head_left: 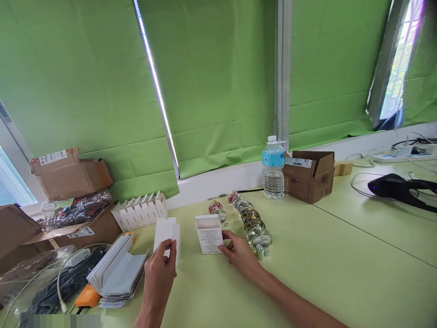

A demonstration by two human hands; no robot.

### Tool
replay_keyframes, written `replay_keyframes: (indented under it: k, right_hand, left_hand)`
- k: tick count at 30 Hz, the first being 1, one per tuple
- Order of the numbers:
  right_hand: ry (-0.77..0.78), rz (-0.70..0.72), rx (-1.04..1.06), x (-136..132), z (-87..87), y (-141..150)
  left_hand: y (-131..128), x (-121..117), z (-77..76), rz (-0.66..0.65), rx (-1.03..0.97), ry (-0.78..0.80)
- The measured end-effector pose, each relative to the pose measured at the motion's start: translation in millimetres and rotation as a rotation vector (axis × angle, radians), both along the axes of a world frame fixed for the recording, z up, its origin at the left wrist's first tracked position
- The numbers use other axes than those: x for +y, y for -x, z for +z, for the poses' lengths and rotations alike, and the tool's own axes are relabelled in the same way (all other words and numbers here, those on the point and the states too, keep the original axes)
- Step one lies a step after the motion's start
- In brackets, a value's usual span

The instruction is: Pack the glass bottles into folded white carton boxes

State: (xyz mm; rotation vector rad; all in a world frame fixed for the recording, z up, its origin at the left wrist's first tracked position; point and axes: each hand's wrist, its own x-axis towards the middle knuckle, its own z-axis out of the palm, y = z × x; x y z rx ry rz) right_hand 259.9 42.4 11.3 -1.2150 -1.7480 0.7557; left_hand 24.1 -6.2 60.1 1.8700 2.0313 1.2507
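Note:
In my left hand (162,269) a folded piece of white card (166,231) is pinched between thumb and fingers, just above the table. A small white box (209,237) with printed text and an opening at its top stands upright, and my right hand (239,253) grips its right edge. Right of the box runs a row of glass perfume bottles (254,223) with a small cap (260,252) at the near end. One pink-topped bottle (215,208) stands apart behind the box. At the left lies a stack of folded white card inserts (119,269).
Several white boxes (139,213) stand in a row at the back left, beside brown cartons (73,177). A water bottle (273,168) and an open carton (309,177) stand at the back. Black smart glasses (403,189) lie at right. Cables and an orange object (88,296) sit left.

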Motion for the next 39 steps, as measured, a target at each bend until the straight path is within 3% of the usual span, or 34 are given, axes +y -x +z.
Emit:
replay_keyframes:
  k: [6,9,12,18,23,27,33,39]
  right_hand:
    - [0.023,-0.06,-0.083,-6.7,-3.3,2.6]
    - [0.022,-0.177,-0.158,-16.7,5.8,3.4]
    - [-0.066,-0.244,-0.235,-29.3,19.9,6.0]
    - [-0.073,0.094,-0.085,-48.9,33.4,16.1]
    - [0.164,0.271,0.146,-52.8,27.5,21.7]
    - [0.291,0.399,0.276,-51.9,27.9,23.9]
    - [0.427,0.414,0.397,-48.0,31.3,21.3]
    - [0.423,0.32,0.387,-38.7,19.5,18.9]
  left_hand:
    - [-12.7,-1.0,-2.5,-0.061,-0.176,0.091]
    - [-12.9,-0.3,-2.0,-0.053,-0.218,0.098]
    - [-11.2,-1.6,0.5,-0.01,-0.11,0.029]
    - [-24.1,-14.8,1.3,0.065,0.315,-0.092]
    - [-51.8,-28.9,-11.9,-0.028,0.52,-0.083]
    - [-67.1,-37.0,-19.1,-0.118,0.568,-0.125]
    - [-72.7,-40.2,-26.1,-0.215,0.648,-0.208]
    - [-80.5,-46.0,-26.8,-0.27,0.748,-0.321]
